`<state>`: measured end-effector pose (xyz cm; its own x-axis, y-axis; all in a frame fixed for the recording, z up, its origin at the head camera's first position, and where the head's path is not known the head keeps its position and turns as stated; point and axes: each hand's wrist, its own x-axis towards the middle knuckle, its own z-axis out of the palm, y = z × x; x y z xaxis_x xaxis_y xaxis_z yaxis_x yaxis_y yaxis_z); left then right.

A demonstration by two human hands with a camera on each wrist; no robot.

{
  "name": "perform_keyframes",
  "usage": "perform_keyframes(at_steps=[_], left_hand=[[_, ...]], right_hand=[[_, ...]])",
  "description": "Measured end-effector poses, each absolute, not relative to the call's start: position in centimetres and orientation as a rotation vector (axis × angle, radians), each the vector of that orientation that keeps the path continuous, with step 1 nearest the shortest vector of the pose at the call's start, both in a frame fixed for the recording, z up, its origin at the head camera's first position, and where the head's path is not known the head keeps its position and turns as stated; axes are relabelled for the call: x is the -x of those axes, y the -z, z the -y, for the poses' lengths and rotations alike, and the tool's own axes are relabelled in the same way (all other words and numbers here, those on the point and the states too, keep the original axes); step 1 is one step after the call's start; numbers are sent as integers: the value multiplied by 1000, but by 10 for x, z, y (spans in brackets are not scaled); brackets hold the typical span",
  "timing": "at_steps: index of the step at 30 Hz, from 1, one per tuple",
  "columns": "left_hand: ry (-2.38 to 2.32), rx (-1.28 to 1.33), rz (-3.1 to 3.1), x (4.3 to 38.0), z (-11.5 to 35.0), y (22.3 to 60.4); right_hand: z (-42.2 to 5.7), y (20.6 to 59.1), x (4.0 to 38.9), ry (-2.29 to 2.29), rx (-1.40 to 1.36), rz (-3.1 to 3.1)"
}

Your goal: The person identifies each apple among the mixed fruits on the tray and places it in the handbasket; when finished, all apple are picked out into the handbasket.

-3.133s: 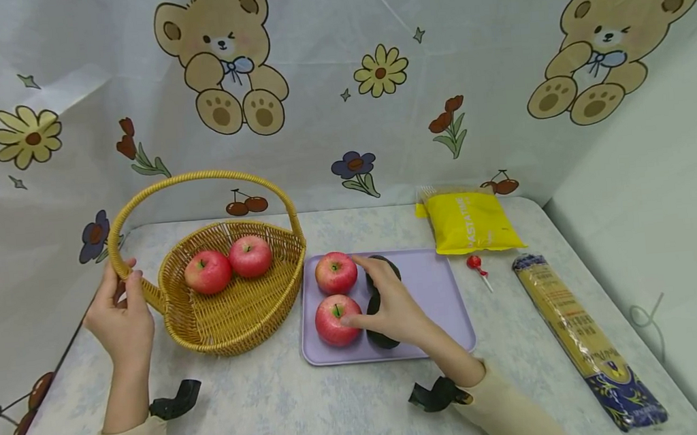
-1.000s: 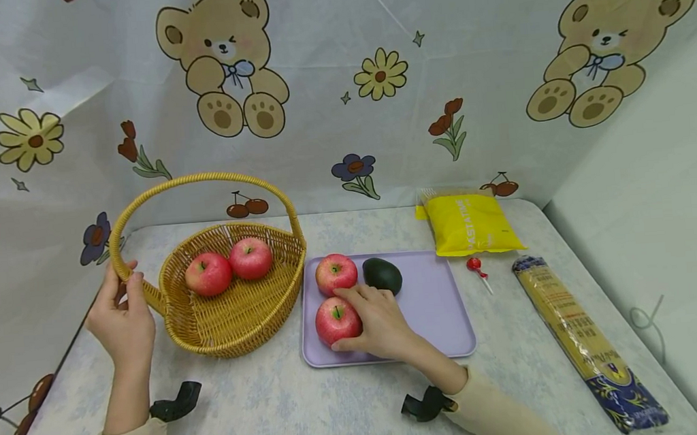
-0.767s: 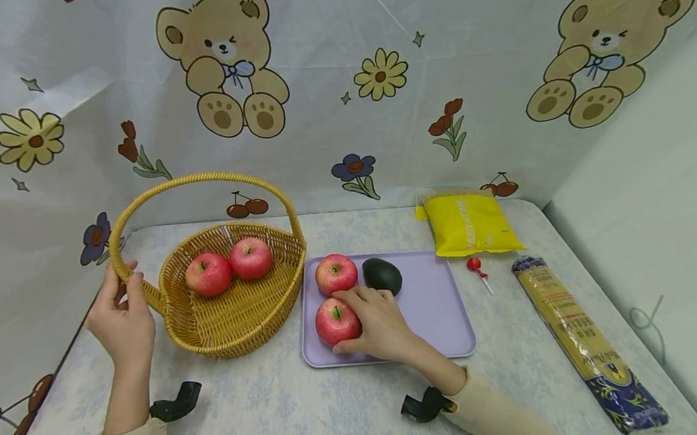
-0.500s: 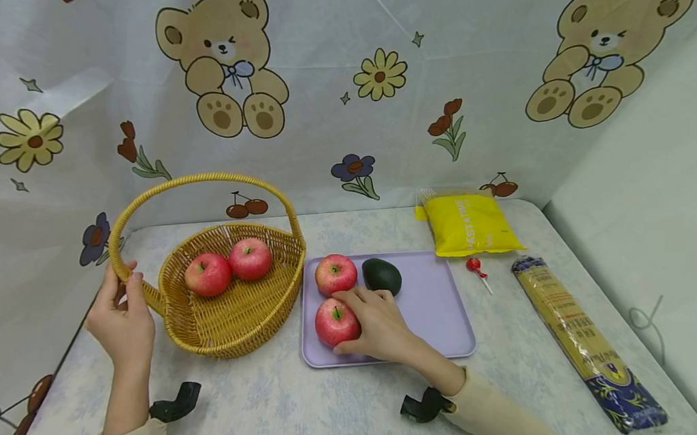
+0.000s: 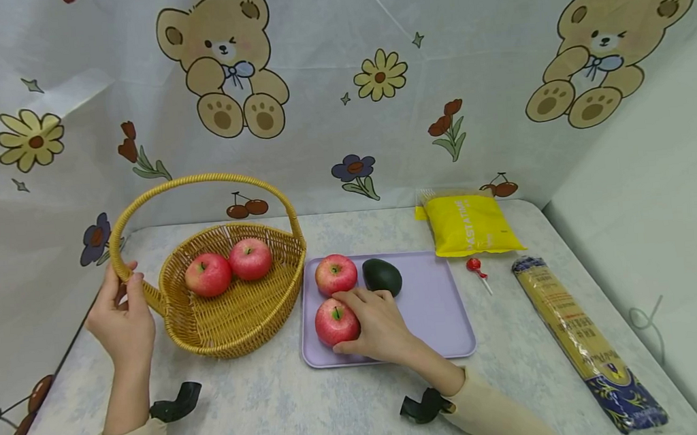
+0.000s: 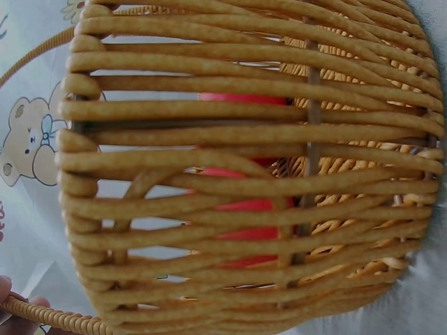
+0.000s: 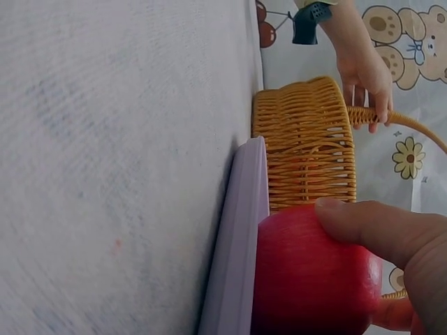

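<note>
My left hand (image 5: 124,317) grips the handle of a wicker basket (image 5: 235,336) on its left side. Two red apples (image 5: 208,275) lie inside, toward the basket's back; through the weave in the left wrist view, red patches (image 6: 251,220) show. On the lilac tray (image 5: 436,313), my right hand (image 5: 382,327) holds the nearer red apple (image 5: 335,322) between thumb and fingers. From the right wrist view, this apple (image 7: 311,279) sits beside the tray rim with the thumb on its side. Another apple (image 5: 336,274) and a dark green avocado (image 5: 382,275) lie behind; a second avocado is hidden under the hand.
Right of the tray stands a yellow pasta bag (image 5: 470,225), with a red lollipop (image 5: 475,265) in front of it. A long spaghetti packet (image 5: 585,339) lies along the table's right side. A patterned cloth (image 5: 313,77) hangs behind the table.
My right hand has come down and nearer from above the tray, and its thumb and fingers have closed round the front apple. The left hand and basket have stayed in place.
</note>
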<state>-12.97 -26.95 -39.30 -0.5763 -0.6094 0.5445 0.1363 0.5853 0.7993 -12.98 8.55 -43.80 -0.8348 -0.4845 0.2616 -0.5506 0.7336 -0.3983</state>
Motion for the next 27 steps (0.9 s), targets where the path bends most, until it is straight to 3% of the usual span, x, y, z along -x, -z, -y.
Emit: perform_keyframes(at_steps=[27], left_hand=[[1056, -367, 1920, 132, 270, 392]], right_hand=[[-88, 407, 130, -1215, -852, 2628]])
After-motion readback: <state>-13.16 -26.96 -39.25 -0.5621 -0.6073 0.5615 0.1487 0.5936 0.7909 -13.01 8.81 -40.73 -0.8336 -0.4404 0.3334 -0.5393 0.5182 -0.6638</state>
